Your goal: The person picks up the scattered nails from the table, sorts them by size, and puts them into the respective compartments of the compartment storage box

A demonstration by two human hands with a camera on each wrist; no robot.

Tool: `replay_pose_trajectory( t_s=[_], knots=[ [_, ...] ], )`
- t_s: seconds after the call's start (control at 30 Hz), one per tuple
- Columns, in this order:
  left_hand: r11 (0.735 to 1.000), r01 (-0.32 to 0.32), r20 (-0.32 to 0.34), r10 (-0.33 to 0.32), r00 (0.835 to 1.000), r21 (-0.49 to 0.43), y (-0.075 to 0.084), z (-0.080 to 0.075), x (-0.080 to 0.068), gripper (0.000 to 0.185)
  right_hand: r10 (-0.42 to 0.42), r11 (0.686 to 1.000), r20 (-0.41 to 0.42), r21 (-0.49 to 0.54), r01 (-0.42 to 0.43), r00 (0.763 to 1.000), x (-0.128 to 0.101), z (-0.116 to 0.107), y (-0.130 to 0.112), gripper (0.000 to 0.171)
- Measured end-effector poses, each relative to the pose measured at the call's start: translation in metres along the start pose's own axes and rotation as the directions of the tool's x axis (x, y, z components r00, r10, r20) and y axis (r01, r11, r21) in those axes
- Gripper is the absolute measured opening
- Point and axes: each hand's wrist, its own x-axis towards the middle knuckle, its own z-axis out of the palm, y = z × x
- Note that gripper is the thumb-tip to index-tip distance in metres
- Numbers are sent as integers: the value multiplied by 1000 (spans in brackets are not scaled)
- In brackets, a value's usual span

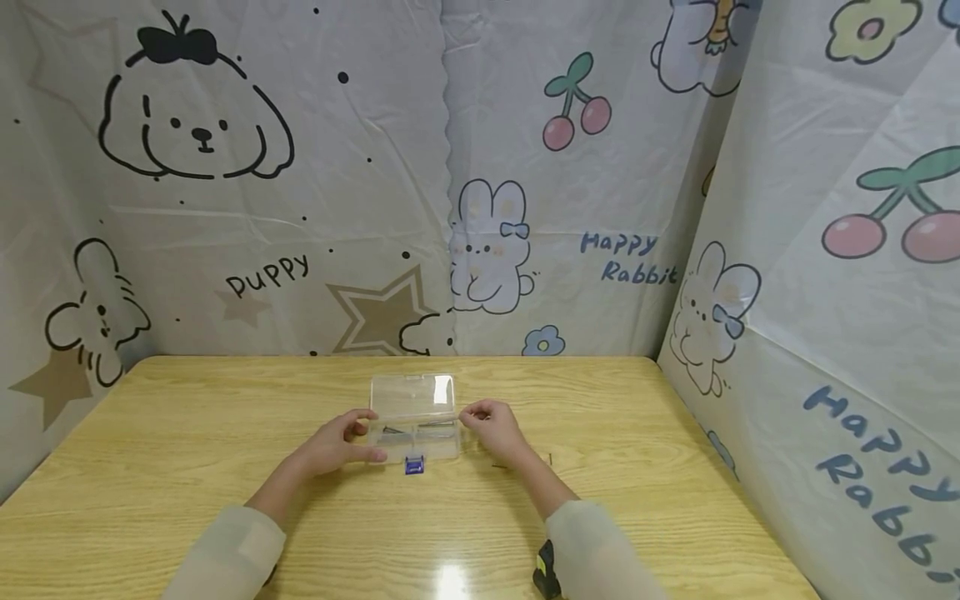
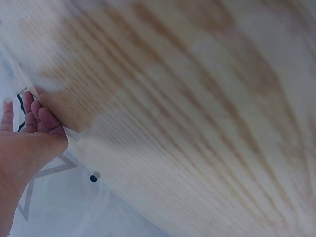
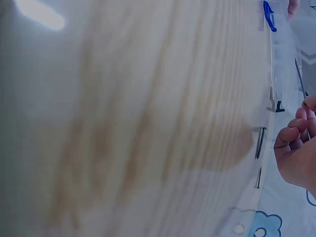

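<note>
We see a clear plastic box (image 1: pixel 415 433) lying open at the centre of the frame, just below the middle, its lid (image 1: pixel 414 392) folded back toward the top of the frame and its long axis running left to right. Both hands flank it. The left hand (image 1: pixel 339 446) curls its thumb and fingers round the box's left end. The right hand (image 1: pixel 491 427) sits at the right end with fingertips drawn together at the box's edge; in the right wrist view it seems to pinch something thin and dark, though we cannot tell what. Thin dark pins (image 1: pixel 411 429) lie inside the box, and a blue clasp (image 1: pixel 414 465) marks its lower edge.

Underneath is a pale wooden table (image 1: pixel 187 433), walled in by cartoon-printed sheets (image 1: pixel 300 167).
</note>
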Motion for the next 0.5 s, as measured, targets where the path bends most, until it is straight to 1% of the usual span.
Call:
replay_pose_trajectory(
  t_s=[0.27, 0.5],
  knots=[
    [1000, -3, -4, 3, 1000, 8, 0, 0, 0, 76, -1, 1000, -27, -8, 1, 1000, 2, 9, 1, 18],
    [1000, -1, -5, 1, 1000, 2, 0, 0, 1, 77, 13, 1000, -13, -19, -14, 1000, 2, 13, 2, 18]
  ],
)
